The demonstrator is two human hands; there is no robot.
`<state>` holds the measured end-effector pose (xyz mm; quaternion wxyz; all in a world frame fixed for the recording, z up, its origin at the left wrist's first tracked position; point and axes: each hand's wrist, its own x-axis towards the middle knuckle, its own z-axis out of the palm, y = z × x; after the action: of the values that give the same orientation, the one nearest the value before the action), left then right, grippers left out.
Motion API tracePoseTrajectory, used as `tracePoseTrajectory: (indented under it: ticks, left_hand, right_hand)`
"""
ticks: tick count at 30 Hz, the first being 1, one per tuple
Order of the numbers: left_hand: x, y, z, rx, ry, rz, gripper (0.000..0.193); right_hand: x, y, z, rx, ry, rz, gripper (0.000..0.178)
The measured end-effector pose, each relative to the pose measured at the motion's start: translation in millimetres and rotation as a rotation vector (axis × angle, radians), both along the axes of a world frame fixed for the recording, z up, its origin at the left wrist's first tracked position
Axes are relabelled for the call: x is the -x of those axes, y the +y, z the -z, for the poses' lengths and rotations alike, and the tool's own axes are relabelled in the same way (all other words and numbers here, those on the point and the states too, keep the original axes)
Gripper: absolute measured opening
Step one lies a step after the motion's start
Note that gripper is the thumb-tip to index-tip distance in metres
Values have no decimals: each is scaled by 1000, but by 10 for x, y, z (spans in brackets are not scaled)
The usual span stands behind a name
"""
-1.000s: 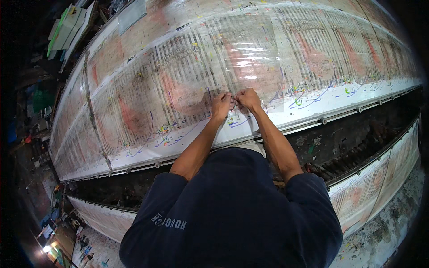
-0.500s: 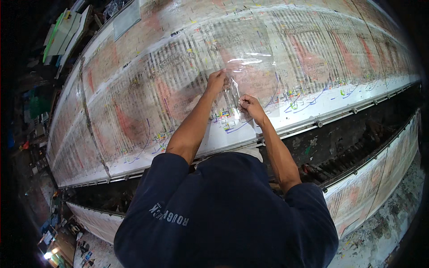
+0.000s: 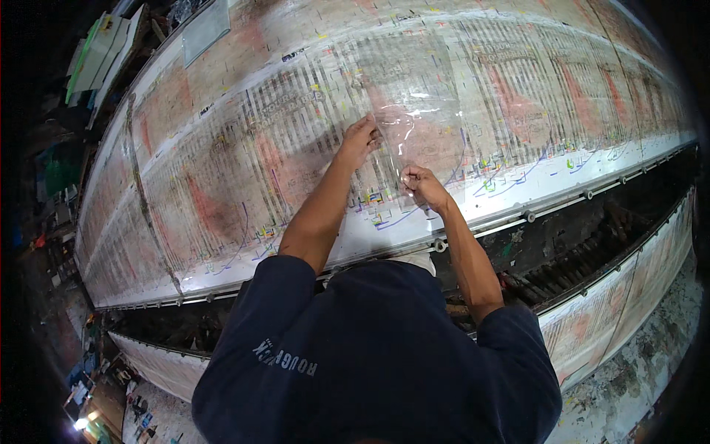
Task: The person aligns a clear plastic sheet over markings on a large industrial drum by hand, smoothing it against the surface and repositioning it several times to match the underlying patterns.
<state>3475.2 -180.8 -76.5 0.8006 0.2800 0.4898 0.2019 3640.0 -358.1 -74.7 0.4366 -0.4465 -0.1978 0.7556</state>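
Observation:
A clear plastic sheet (image 3: 433,126) lies over the long ink-stained table surface (image 3: 288,159) in front of me, glossy and wrinkled where it catches the light. Its left edge is slightly lifted between my hands. My left hand (image 3: 359,140) is closed at that edge, fingertips pinched near the far part of it. Nearer to me and to the right, my right hand (image 3: 425,186) pinches the same edge lower down, thumb against forefinger. Faded stripes, red patches and small coloured marks show through and around the sheet.
Another clear sheet (image 3: 208,33) lies at the far left of the table. A metal rail with round fittings (image 3: 529,217) runs along the near edge. Behind me, past a dark gap with slats (image 3: 569,259), stands a second stained table (image 3: 599,325). Stacked boards (image 3: 96,55) are at far left.
My right hand has shifted slightly to the right along with the sheet's edge. The folds and glare on the sheet have changed shape. My left hand is nearly in the same place.

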Motion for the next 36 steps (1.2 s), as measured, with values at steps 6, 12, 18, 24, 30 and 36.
tracePoseTrajectory:
  ticks: [6,12,18,24,30,36]
  left_hand:
    - [-70,-255,-138,47,-163,-77,29]
    - [-34,-381,-316,7,-276,-29,25]
    - [9,-381,61,-273,14,-86,19]
    - [-18,-78,-52,-665,552,-226,14]
    - [840,542,-252,-1132,1014,-199,15]
    - [1825,528,-351,-953,1282,-185,23]
  right_hand:
    - [-73,-31,-4,64,112,46,2]
    - [-102,-24,-48,73,18,31,5]
    - [-236,68,-423,-7,-230,18,10]
    - [-1284,323,-1404,-221,-822,337,24]
    - [-2536,11,-1524,-114,-1471,445,25]
    - [-3074,-894,-594,201,-1789,494,29]
